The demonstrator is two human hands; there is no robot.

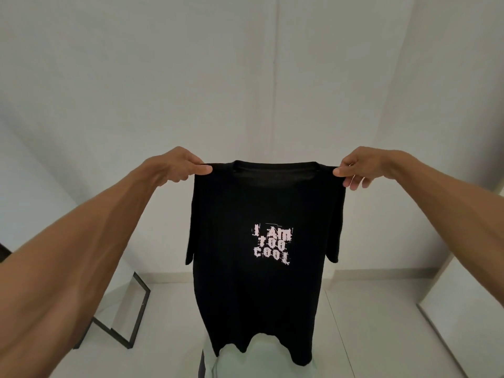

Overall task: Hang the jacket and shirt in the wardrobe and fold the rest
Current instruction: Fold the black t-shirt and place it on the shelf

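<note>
A black T-shirt (259, 296) hung in the middle of the frame, held up in the air by both shoulders and spread flat toward the camera. The left hand (180, 166), at centre left, pinched the shirt's shoulder seam between thumb and forefinger, with the other fingers curled under. The right hand (360, 167), at centre right, pinched the opposite shoulder in the same way, its lower fingers loosely bent beneath the cloth. Both bare forearms reached in from the lower corners of the frame.

The collar (275, 166) sat between the two hands, level with them. The short sleeves (334, 241) drooped down on either side of the body. A pale pink print (271, 245) reading "I Am too cool" sat right of centre on the chest. The hem (261, 347) hung in soft waves near the bottom of the frame, above a pale greenish surface (240, 362); whether the two touched could not be told.

Behind the shirt a plain white wall (245, 77) filled the upper half of the frame. A light floor (368, 323) showed at lower right. A black metal frame (137, 312) stood at lower left, and a white panel (463, 309) ran along the lower right edge.
</note>
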